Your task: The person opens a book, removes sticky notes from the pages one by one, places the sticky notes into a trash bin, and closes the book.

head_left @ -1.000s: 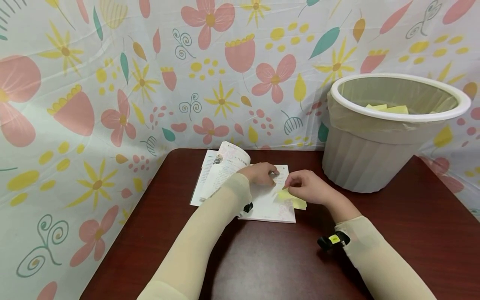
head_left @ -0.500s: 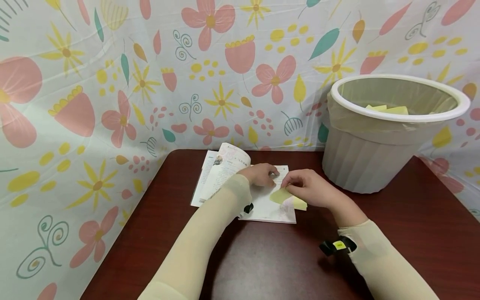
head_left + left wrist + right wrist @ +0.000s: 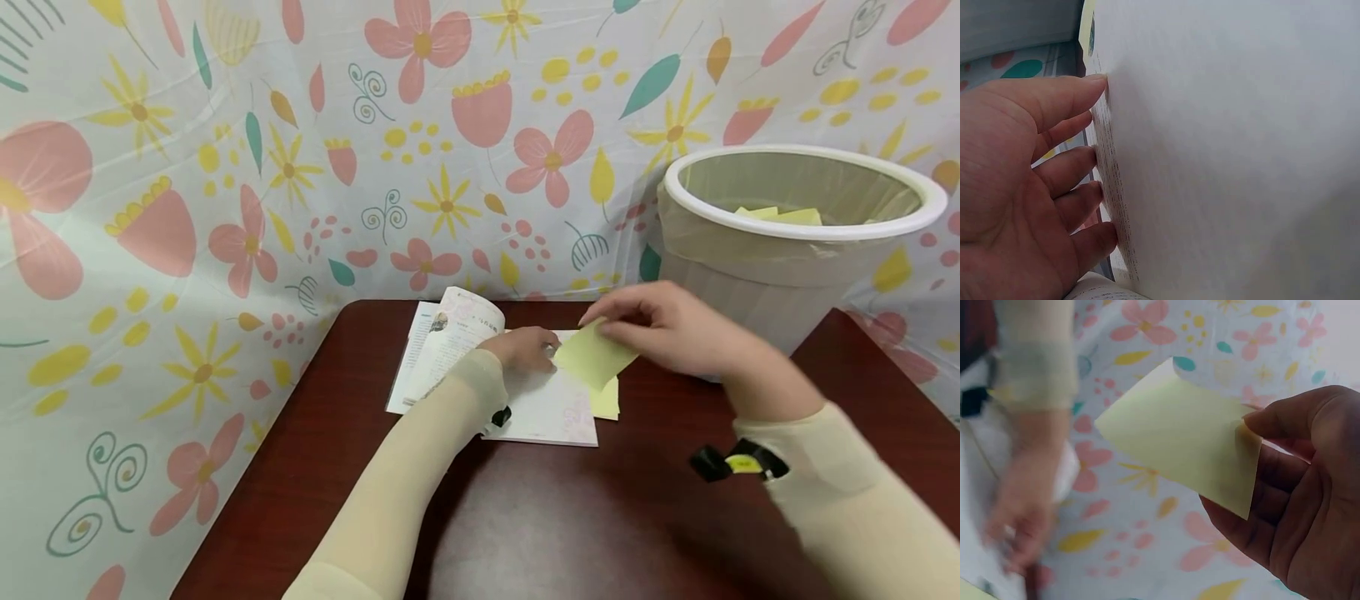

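Note:
An open book (image 3: 532,414) lies on the table, one left-hand page curling up. On its right page my left hand (image 3: 522,348) rests with its fingertips touching the printed paper; the left wrist view shows these fingers (image 3: 1075,172) loosely bent. My right hand (image 3: 678,329) pinches a yellow sticky note (image 3: 592,357) by one corner, thumb against fingers, raised above the book's right side. In the right wrist view the note (image 3: 1179,434) is a single sheet with a curled corner. More yellow sticky paper (image 3: 606,400) sticks out past the book's right edge.
A grey, lined waste bin (image 3: 750,275) with a white rim stands at the back right, partly behind my right hand. Yellow papers (image 3: 787,217) show inside it. A flower-patterned cloth (image 3: 300,200) hangs behind the dark red-brown table (image 3: 525,517).
My right hand has peeled the sticky note off the page and lifted it up and to the right. My left hand has stayed on the book.

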A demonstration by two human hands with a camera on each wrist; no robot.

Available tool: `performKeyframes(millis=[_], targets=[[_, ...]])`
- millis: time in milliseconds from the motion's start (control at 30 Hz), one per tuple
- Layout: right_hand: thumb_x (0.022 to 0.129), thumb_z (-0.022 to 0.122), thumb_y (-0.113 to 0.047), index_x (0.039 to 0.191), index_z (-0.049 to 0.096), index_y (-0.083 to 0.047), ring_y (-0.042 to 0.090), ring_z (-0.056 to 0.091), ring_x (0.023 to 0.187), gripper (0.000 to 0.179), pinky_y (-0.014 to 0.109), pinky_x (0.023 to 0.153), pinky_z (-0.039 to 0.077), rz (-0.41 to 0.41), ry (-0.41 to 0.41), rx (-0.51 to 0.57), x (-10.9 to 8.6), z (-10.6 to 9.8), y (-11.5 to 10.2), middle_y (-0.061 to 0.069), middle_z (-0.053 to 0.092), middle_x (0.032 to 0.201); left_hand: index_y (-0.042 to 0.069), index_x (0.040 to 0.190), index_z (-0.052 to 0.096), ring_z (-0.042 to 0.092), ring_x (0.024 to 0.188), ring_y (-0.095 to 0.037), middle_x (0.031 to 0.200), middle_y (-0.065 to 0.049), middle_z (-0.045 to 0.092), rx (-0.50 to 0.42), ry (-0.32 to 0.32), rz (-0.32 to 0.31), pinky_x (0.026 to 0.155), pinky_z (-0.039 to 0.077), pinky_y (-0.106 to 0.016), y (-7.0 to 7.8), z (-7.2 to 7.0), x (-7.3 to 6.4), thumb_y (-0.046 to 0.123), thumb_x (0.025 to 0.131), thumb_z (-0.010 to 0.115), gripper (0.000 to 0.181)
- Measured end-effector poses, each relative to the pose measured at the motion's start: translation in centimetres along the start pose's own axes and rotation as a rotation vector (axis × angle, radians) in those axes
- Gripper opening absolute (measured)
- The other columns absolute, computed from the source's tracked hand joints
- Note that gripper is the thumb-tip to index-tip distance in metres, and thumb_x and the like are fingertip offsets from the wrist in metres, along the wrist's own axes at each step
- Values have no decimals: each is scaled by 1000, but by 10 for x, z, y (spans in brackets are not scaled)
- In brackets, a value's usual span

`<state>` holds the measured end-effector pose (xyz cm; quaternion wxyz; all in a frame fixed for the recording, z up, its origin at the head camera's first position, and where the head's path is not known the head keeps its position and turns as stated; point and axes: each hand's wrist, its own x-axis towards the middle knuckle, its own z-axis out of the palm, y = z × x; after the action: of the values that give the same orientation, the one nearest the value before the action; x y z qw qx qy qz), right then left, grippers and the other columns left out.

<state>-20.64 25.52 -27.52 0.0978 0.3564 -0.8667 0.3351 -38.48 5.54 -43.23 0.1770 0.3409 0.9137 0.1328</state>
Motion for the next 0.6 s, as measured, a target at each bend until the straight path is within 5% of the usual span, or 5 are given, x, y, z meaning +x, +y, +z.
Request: performKeyframes(millis=[300, 533, 600], targets=[[94, 67, 3, 106, 79, -19, 6, 54, 61, 27, 19, 57, 44, -94, -28, -191, 43, -100, -48, -8, 71, 83, 26, 141, 63, 47, 144, -15, 151, 4, 56, -24, 14, -17, 120, 39, -34, -2, -5, -8, 30, 95, 71, 46], [97, 63, -1, 99, 78, -2, 8, 61, 70, 15, 14, 65, 47, 164, 161, 15, 78, -172, -50, -6, 76, 84, 25, 141, 63, 46, 146, -17, 152, 2, 55, -44, 18, -14, 121, 39, -35, -5, -5, -10, 30, 95, 71, 47], [99, 58, 0, 95, 78, -3, 8, 60, 73, 20, 13, 66, 46, 172, 206, 37, 86, -189, -42, -9, 75, 87, 26, 142, 62, 45, 147, -17, 153, 2, 55, -44, 15, -14, 121, 39, -36, -5, -5, -11, 30, 95, 71, 47]])
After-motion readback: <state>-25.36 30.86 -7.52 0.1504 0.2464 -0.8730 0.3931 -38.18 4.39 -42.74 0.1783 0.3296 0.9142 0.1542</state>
